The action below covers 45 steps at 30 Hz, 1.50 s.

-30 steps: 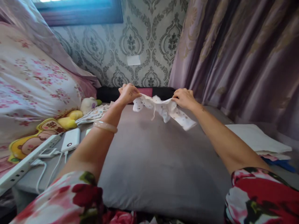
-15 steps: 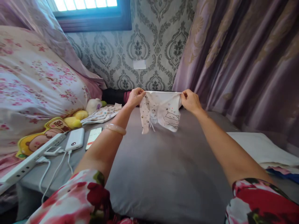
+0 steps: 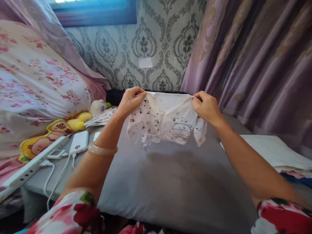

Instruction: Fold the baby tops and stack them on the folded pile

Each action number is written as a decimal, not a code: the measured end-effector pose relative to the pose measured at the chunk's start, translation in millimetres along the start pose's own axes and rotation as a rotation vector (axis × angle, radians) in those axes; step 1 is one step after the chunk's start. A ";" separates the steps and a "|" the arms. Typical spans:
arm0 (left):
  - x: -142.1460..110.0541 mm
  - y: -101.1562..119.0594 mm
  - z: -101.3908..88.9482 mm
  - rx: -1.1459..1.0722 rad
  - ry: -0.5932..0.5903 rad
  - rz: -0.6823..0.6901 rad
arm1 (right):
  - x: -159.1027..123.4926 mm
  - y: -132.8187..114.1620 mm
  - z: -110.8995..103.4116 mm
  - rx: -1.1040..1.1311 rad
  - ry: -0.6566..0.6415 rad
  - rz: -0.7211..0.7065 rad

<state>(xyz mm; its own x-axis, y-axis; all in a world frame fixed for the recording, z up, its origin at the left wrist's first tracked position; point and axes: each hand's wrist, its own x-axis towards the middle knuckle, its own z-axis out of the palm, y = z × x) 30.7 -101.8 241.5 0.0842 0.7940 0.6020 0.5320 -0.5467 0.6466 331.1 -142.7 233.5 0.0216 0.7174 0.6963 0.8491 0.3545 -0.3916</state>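
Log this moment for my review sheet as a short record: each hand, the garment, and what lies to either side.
Left hand: pinching one upper corner of the small white shirt
Right hand: pinching the opposite upper corner
Garment: hanging spread between both hands, cartoon animal print toward the right, thin ties dangling
Left side: power strip, white power bank, yellow plush
Right side: white cloth
Surface: grey sheet

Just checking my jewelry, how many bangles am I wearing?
1: a pale bangle on the left forearm; the left hand holds the baby shirt. Floral sleeves could hide others.
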 end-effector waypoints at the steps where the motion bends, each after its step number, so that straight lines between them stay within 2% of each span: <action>1: 1.6 1.5 -4.4 0.007 -0.037 -0.021 | 4.3 1.1 -2.2 0.005 -0.029 0.015; 3: 5.4 -5.9 -4.0 0.025 -0.135 -0.088 | 12.1 10.2 3.5 0.011 -0.118 0.058; 5: 6.6 -27.2 9.4 0.058 -0.254 -0.170 | 13.7 27.1 22.7 0.005 -0.264 0.125; 8: -1.5 -71.6 46.6 0.115 -0.410 -0.281 | -0.6 57.7 66.5 -0.049 -0.543 0.212; 10: -12.6 -97.3 74.9 0.193 -0.510 -0.315 | -17.9 75.5 95.5 -0.118 -0.665 0.223; 13: -30.1 -120.6 111.4 0.336 -0.507 -0.303 | -43.5 93.2 126.2 -0.219 -0.724 0.231; 17: -44.0 -132.6 138.8 0.428 -0.515 -0.325 | -62.5 104.1 142.7 -0.297 -0.753 0.208; 22: -50.7 -138.7 148.0 0.523 -0.547 -0.302 | -68.4 110.8 151.5 -0.270 -0.746 0.109; 28: -56.7 -142.3 158.5 0.600 -0.626 -0.145 | -67.0 110.9 166.0 -0.257 -0.808 0.039; 37: -56.6 -159.2 166.9 0.640 -0.485 0.009 | -69.3 113.3 178.2 -0.300 -0.760 0.066; 41: -42.5 -171.7 167.4 0.694 -0.433 0.075 | -59.2 113.5 189.2 -0.361 -0.729 0.062; 45: -22.9 -184.5 170.3 0.744 -0.440 0.112 | -43.2 114.4 203.8 -0.408 -0.721 0.034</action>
<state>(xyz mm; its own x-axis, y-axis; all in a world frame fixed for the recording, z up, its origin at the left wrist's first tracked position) 74.1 26.2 28.7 0.4055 0.8604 0.3086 0.9003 -0.4344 0.0281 319.8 -10.9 36.1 -0.1745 0.9816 0.0771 0.9820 0.1792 -0.0597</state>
